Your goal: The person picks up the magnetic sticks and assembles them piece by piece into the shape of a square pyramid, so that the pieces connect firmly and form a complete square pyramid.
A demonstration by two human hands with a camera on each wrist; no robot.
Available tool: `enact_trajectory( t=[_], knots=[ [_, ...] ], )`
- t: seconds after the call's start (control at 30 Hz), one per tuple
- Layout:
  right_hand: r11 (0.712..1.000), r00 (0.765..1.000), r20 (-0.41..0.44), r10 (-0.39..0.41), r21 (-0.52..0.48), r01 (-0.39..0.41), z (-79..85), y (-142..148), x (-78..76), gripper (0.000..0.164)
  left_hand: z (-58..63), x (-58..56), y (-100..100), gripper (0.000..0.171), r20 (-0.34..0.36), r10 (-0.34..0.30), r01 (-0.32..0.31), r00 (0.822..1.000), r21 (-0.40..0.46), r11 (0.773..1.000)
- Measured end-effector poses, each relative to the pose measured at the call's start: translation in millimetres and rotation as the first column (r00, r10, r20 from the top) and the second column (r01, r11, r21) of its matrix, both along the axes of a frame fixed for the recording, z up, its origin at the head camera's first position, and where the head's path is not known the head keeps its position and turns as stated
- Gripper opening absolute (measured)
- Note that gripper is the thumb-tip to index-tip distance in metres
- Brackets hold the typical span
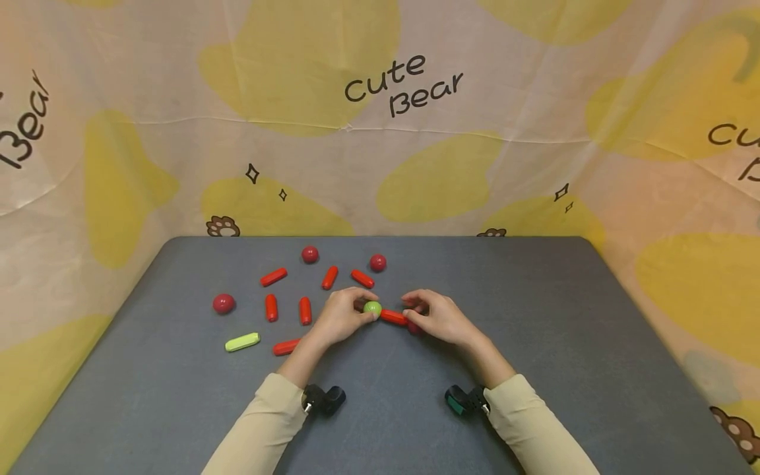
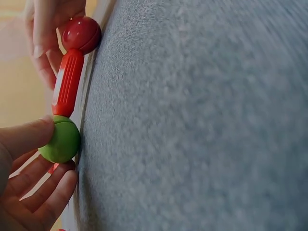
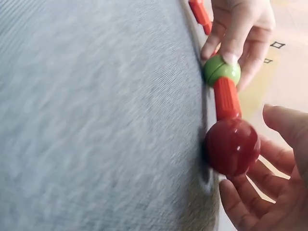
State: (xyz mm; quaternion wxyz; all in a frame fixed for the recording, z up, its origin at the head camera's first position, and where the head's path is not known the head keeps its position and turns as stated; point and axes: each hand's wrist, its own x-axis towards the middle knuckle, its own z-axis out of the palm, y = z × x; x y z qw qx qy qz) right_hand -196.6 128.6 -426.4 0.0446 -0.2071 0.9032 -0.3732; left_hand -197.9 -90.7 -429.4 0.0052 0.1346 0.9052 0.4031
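A green ball (image 1: 372,308), a short red rod (image 1: 393,317) and a dark red ball (image 3: 232,147) form one joined piece, low at the middle of the table. My left hand (image 1: 344,316) pinches the green ball between thumb and fingers. At the other end, my right hand (image 1: 439,316) is around the dark red ball, its thumb raised apart from it in the right wrist view. The fingers of that hand are loosely bent close behind the ball. From above, the right hand partly hides the red ball.
Several red rods (image 1: 271,308) lie loose on the grey table (image 1: 564,316), left of and beyond my hands. Three loose red balls (image 1: 223,303) are spread among them. A lime-green rod (image 1: 242,342) lies at the left. Behind the table hangs a patterned cloth (image 1: 332,165).
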Motion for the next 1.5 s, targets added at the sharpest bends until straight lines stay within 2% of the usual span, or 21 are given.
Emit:
enact_trajectory(
  t=[0.23, 0.5, 0.67, 1.03, 1.2, 1.33, 1.5],
  knots=[
    [0.996, 0.997, 0.044, 0.065, 0.052, -0.068, 4.6, -6.9, -1.3, 0.028, 1.9, -2.1, 5.9, 0.026, -0.01, -0.037, 0.037, 0.999, -0.017, 0.999],
    [0.986, 0.99, 0.105, 0.096, 0.124, -0.109, 5.3, -12.8, -0.5, 0.026, 0.4, -3.3, 10.2, 0.024, -0.058, -0.076, 0.075, 0.995, -0.022, 0.997],
    [0.983, 0.989, 0.103, 0.107, 0.136, -0.12, 4.6, -15.4, 0.8, 0.023, 0.3, -4.1, 11.9, 0.025, -0.086, -0.102, 0.101, 0.991, -0.019, 0.995],
    [0.987, 0.99, 0.087, 0.109, 0.109, -0.118, 2.6, -14.8, 4.5, 0.019, 2.7, -3.8, 12.5, 0.028, -0.049, -0.118, 0.118, 0.992, -0.007, 0.993],
    [0.991, 0.994, 0.085, 0.07, 0.104, -0.078, 1.9, -13.0, 5.1, 0.02, 7.8, -5.7, 8.3, 0.027, -0.045, -0.075, 0.077, 0.996, 0.028, 0.997],
    [0.994, 0.995, 0.094, 0.022, 0.1, -0.032, 2.3, -10.2, 6.3, 0.02, 12.7, -9.8, 4.3, 0.025, -0.064, -0.001, 0.005, 0.998, 0.062, 0.998],
    [0.995, 0.993, 0.114, -0.024, 0.099, 0.012, 1.6, -8.5, 6.6, 0.021, 13.8, -17.4, 1.6, 0.025, -0.106, 0.093, -0.085, 0.99, 0.074, 0.994]
  ],
)
